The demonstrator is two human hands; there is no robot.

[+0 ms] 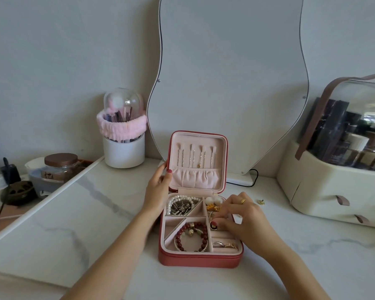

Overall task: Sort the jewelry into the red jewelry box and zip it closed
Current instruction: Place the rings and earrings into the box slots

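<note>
Careful: right hand [245,219] pinching a small red-and-gold piece [213,225] over the red jewelry box [200,259]; left hand [158,191] grips the lid [198,135]. That stray earring [261,202] on the tabletop [95,213] could get left out.

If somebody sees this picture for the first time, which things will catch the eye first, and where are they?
The open red jewelry box in the middle of the marble table, with the left hand holding its upright lid and the right hand reaching into its right compartments. Behind stands a wavy mirror.

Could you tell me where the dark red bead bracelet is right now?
The dark red bead bracelet lies in the front-left compartment of the open red jewelry box, nearest the camera, left of the ring rolls.
</note>
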